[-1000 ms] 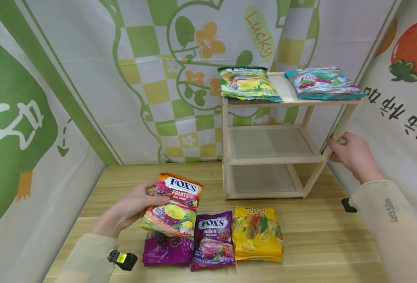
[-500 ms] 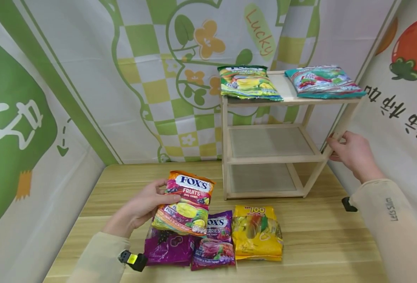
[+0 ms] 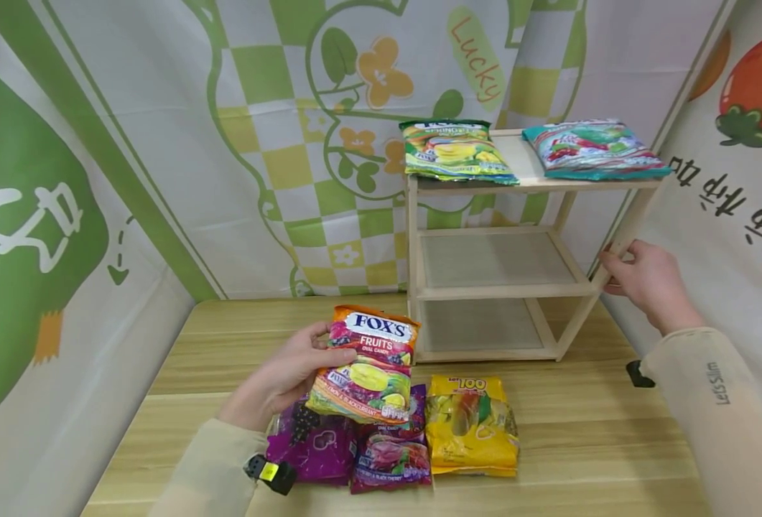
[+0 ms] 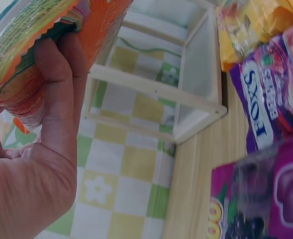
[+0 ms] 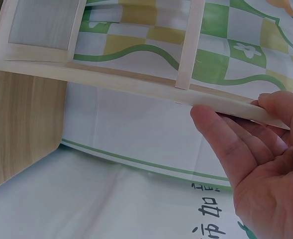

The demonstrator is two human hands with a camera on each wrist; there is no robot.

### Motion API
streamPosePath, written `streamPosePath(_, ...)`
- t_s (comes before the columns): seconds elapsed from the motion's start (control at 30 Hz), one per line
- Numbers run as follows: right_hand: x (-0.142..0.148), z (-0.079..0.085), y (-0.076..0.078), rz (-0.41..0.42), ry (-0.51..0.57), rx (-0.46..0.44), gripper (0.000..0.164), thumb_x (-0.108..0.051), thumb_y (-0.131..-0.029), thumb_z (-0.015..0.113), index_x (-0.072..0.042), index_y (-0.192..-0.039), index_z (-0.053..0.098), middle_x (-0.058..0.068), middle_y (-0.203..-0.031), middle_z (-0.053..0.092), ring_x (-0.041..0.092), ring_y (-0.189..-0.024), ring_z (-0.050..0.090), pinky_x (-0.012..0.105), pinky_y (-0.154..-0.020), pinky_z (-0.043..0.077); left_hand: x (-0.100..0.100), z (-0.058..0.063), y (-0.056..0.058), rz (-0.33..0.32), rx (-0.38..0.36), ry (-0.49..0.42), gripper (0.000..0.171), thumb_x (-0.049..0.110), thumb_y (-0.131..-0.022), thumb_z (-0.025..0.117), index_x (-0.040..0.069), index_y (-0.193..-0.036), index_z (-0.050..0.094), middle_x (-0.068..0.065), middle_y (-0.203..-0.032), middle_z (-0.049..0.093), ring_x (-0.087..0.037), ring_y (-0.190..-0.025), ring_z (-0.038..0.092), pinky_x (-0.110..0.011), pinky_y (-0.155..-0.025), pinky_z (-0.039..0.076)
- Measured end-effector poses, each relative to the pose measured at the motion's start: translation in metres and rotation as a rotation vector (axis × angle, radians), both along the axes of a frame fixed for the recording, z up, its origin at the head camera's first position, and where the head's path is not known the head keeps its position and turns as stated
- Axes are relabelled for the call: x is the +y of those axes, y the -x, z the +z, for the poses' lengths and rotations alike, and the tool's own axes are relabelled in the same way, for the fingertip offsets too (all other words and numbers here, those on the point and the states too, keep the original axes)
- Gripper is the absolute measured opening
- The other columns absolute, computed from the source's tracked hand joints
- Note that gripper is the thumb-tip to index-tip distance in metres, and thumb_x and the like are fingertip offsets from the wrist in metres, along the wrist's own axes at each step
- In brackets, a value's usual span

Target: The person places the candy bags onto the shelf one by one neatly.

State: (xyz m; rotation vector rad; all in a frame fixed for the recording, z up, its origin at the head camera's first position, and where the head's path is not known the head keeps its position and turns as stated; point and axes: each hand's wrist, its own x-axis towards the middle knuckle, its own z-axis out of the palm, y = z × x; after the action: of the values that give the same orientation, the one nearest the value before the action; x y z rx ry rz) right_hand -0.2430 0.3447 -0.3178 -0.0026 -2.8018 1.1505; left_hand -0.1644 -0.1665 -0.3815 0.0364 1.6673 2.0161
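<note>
My left hand [image 3: 296, 370] grips an orange and magenta Fox's Fruits candy bag [image 3: 370, 366] by its left side, thumb across the front. In the head view this bag overlaps two purple bags on the table, a Fox's Berries candy bag [image 3: 390, 459] and a dark purple candy bag [image 3: 322, 449]. From the left wrist view, the held bag's back [image 4: 27, 59] shows, with fingers spread behind it. My right hand [image 3: 648, 280] holds the right front post of a wooden three-tier shelf [image 3: 503, 293], thumb and fingers on either side of the post [image 5: 136, 89].
A yellow Lot 100 candy bag [image 3: 471, 431] lies right of the purple ones. On the shelf's top tier rest a green and yellow Fox's bag [image 3: 454, 152] and a teal and red candy bag [image 3: 594, 151]. Printed cloth walls [image 3: 148, 143] surround the wooden table [image 3: 587, 431].
My left hand has carried the Fox's Fruits bag rightward, closer to the shelf, and it now covers part of the Berries bag. The right hand stays on the shelf post.
</note>
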Motion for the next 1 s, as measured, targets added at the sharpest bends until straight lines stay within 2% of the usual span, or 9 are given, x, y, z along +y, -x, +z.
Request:
streamPosePath(0.2, 0.0, 0.0, 0.0, 0.008, 0.011, 0.004, 0.052, -0.034, -0.109, 0.044, 0.013, -0.129, 0.049, 0.041, -0.13, 0.053, 0.011, -0.079, 0.075, 0.026, -0.069, 0.063, 0.015, 0.002, 0.003, -0.007, 0.002, -0.029, 0.077, 0.011, -0.092, 0.076, 0.008, -0.152, 0.028, -0.024, -0.125, 0.065, -0.035, -0.1, 0.073, -0.049, -0.09, 0.06)
streamPosePath(0.4, -0.001, 0.0, 0.0, -0.005, -0.01, 0.007, 0.049, -0.035, -0.108, 0.045, 0.011, -0.125, 0.051, 0.041, -0.127, 0.056, 0.017, -0.079, 0.077, 0.027, -0.068, 0.063, 0.029, 0.006, 0.004, -0.025, 0.027, -0.065, 0.073, 0.009, -0.092, 0.074, 0.007, -0.151, 0.031, -0.025, -0.122, 0.067, -0.034, -0.097, 0.074, -0.047, -0.087, 0.061)
streamPosePath(0.57, 0.0, 0.001, 0.0, -0.004, -0.018, 0.007, 0.049, -0.036, -0.108, 0.044, 0.011, -0.122, 0.052, 0.041, -0.127, 0.055, 0.018, -0.078, 0.077, 0.025, -0.066, 0.063, 0.039, 0.007, 0.005, -0.013, 0.029, -0.081, 0.07, 0.01, -0.093, 0.074, 0.006, -0.148, 0.032, -0.024, -0.119, 0.069, -0.033, -0.095, 0.075, -0.047, -0.086, 0.062)
streamPosePath(0.7, 0.0, 0.001, 0.001, -0.007, -0.034, 0.009, 0.048, -0.036, -0.108, 0.045, 0.01, -0.12, 0.052, 0.041, -0.127, 0.055, 0.019, -0.078, 0.077, 0.028, -0.067, 0.063, 0.046, 0.009, 0.006, -0.005, 0.021, -0.073, 0.068, 0.011, -0.093, 0.074, 0.008, -0.146, 0.034, -0.023, -0.118, 0.069, -0.032, -0.093, 0.075, -0.047, -0.084, 0.062)
streamPosePath(1.0, 0.001, 0.001, 0.0, -0.005, -0.032, 0.009, 0.046, -0.035, -0.108, 0.043, 0.01, -0.114, 0.051, 0.041, -0.125, 0.054, 0.002, -0.068, 0.071, 0.017, -0.061, 0.058, 0.065, 0.015, 0.009, -0.025, 0.022, -0.1, 0.068, 0.011, -0.092, 0.075, 0.008, -0.148, 0.037, -0.022, -0.121, 0.068, -0.031, -0.095, 0.074, -0.046, -0.086, 0.062)
